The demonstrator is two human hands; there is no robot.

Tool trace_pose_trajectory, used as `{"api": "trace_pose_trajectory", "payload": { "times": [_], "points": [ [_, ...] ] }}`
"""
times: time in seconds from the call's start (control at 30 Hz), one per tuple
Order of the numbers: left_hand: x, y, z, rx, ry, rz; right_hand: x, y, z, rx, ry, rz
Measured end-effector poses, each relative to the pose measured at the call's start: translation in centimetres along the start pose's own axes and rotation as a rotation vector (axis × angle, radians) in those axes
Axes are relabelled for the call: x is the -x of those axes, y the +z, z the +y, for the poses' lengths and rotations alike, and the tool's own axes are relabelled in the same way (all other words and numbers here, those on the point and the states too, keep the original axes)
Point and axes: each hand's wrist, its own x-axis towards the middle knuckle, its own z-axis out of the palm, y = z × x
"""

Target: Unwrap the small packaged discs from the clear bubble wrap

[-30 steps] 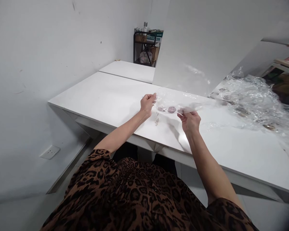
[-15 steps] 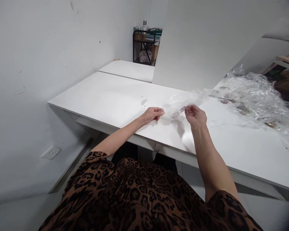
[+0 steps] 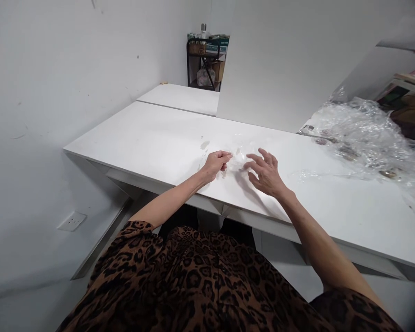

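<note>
My left hand point(image 3: 216, 164) pinches the edge of a clear plastic bag point(image 3: 240, 154) above the white table point(image 3: 152, 133). The bag is thin and see-through, so its outline is hard to make out. Just right of it, my right hand point(image 3: 263, 171) is open with its fingers spread and bent, near the bag; whether the fingertips touch the plastic I cannot tell. A large heap of clear plastic bags point(image 3: 366, 133) with small items inside lies at the right end of the table.
A white upright panel point(image 3: 280, 64) stands behind the table. At the back is a black shelf rack point(image 3: 204, 55) with boxes. The wall point(image 3: 55, 92) runs along the left, with a socket point(image 3: 72, 221) low down. Brownish stains mark the tabletop near my left hand.
My right hand has let go of the reddish item in the plastic and opened; that item no longer shows between my hands. The left hand keeps its pinch, and the view has shifted slightly.
</note>
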Motion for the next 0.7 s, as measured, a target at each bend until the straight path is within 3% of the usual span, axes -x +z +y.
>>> {"api": "trace_pose_trajectory", "payload": {
  "times": [0.1, 0.2, 0.3, 0.4, 0.53, 0.63, 0.7],
  "points": [
    [0.6, -0.7, -0.7, -0.005, 0.02, 0.128, 2.1, -0.2, 0.5, 0.067, -0.012, -0.136],
    [1.1, -1.7, -1.5, 0.04, -0.015, 0.191, 4.3, -0.6, 0.6, -0.023, 0.073, -0.247],
    [1.2, -2.4, -1.8, 0.003, -0.004, 0.191, 4.5, -1.4, 0.1, -0.042, 0.175, -0.024],
    [0.8, -2.2, -1.5, -0.111, 0.073, 0.152, 1.7, -1.9, 0.0, 0.053, 0.138, 0.176],
    [-0.5, -1.3, 0.2, -0.129, 0.2, 0.132, -4.1, -1.0, 1.8, 0.026, 0.043, 0.051],
    [-1.4, -1.2, 1.3, -0.095, 0.299, 0.224, -7.5, -0.7, 3.7, -0.069, 0.113, 0.033],
    [-1.7, -1.4, 1.2, -0.113, 0.335, 0.308, -8.9, -1.4, 4.5, -0.144, 0.189, 0.112]
  ]
}}
